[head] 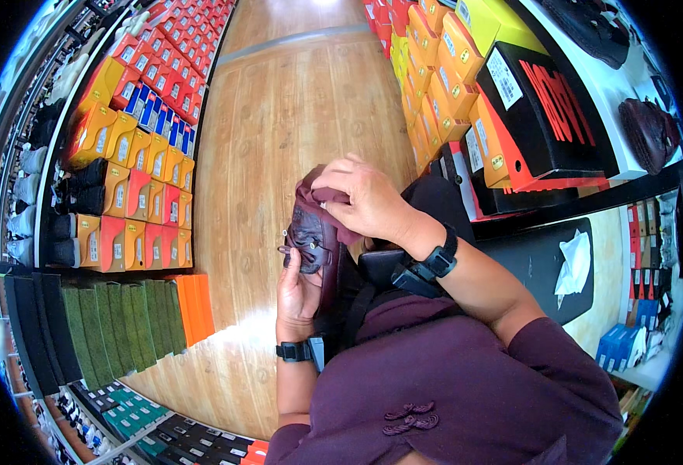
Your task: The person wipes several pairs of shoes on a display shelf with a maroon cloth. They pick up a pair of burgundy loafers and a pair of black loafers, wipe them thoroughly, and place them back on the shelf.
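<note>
A dark maroon leather shoe [308, 229] with a small lace bow is held upright in front of my torso, toe pointing away from me. My left hand [299, 293] grips it from the near left side, with the thumb by the bow and the fingers underneath. My right hand [370, 197] pinches a maroon cloth [341, 224], which lies over the toe and right side of the shoe. Part of the toe is hidden by the cloth and my fingers. Both wrists wear black straps with small devices.
Stacked orange and red shoe boxes [138, 200] line the left side. To the right stand more orange boxes [449, 87] and a large black shoe box [542, 110]. A crumpled white tissue [573, 267] rests on a black padded seat [510, 273]. Wooden flooring [295, 110] runs between the shelves.
</note>
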{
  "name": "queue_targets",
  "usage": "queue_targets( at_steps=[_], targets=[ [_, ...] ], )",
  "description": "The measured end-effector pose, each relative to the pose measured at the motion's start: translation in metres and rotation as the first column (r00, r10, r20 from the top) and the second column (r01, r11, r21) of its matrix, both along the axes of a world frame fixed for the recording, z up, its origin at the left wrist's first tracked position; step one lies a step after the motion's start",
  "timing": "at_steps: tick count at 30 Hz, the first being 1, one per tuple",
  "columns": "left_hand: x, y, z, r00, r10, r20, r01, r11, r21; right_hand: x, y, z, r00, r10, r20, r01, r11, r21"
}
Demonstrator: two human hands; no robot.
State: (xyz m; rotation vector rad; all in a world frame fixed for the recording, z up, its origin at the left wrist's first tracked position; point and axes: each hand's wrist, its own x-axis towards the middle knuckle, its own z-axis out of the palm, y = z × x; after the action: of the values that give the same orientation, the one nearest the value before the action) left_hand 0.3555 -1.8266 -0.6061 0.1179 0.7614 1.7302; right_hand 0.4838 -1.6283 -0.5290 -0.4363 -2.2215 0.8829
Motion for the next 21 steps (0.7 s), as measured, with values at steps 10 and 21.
queue_targets(
  at_steps=[10,21],
  targets=[
    [0.002,0.005,-0.007,0.999,0.017,0.035,-0.017,1.000,-0.009,0.027,-0.012,-0.011,0.990,0.095,0.107,-0.089,0.994,-0.059],
    [-0.008,-0.003,-0.017,0.989,0.082,0.121,-0.086,0.996,0.030,-0.003,-0.012,-0.014,0.999,-0.002,-0.040,0.000,0.998,-0.055]
  ],
)
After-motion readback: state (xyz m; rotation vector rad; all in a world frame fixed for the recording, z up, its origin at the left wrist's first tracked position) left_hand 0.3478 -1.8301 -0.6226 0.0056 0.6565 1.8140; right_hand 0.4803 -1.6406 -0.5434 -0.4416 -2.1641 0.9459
